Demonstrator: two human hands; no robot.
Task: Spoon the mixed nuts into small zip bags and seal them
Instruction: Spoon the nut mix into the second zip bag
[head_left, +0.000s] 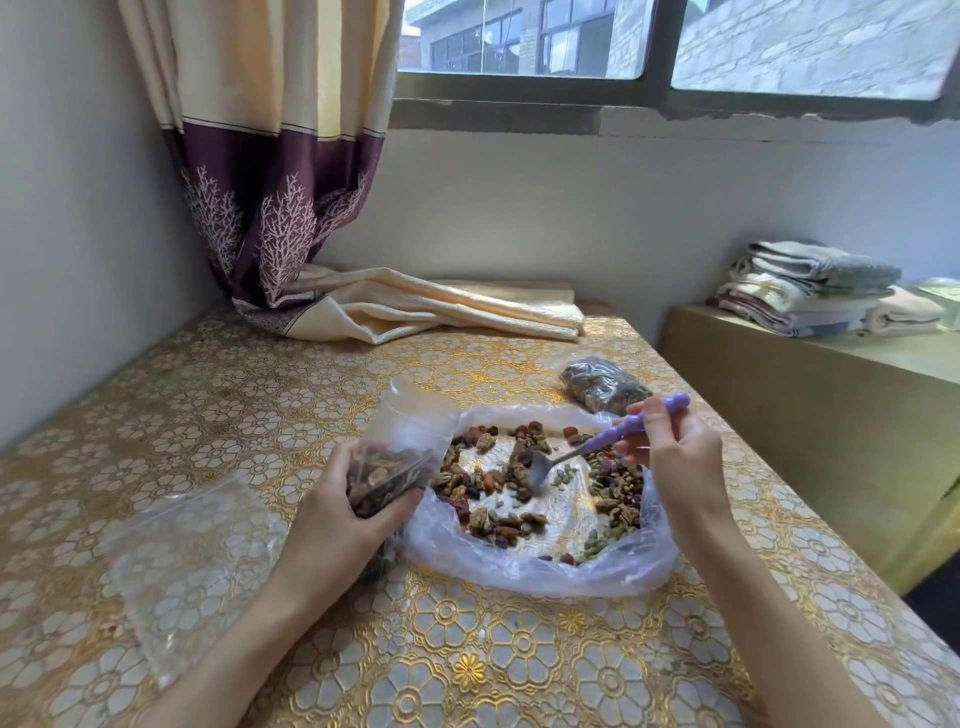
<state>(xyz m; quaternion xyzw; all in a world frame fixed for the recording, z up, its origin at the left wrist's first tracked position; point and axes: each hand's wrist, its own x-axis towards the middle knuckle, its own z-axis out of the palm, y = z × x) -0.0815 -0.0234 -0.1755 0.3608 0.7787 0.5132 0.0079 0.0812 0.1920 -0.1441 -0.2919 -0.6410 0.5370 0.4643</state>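
Mixed nuts (524, 483) lie spread on an opened clear plastic bag (597, 569) in the middle of the table. My left hand (343, 512) grips a small zip bag (400, 452), partly filled with nuts, its open mouth tilted up beside the pile. My right hand (670, 447) holds a spoon with a purple handle (613, 434); its metal bowl rests among the nuts. A filled zip bag (602, 384) lies behind the pile. An empty zip bag (182, 561) lies flat at the left.
The table (260, 395) has a gold floral cover and stands in a wall corner. A curtain (415, 306) lies bunched on its far side. A lower cabinet at the right carries folded towels (810, 286).
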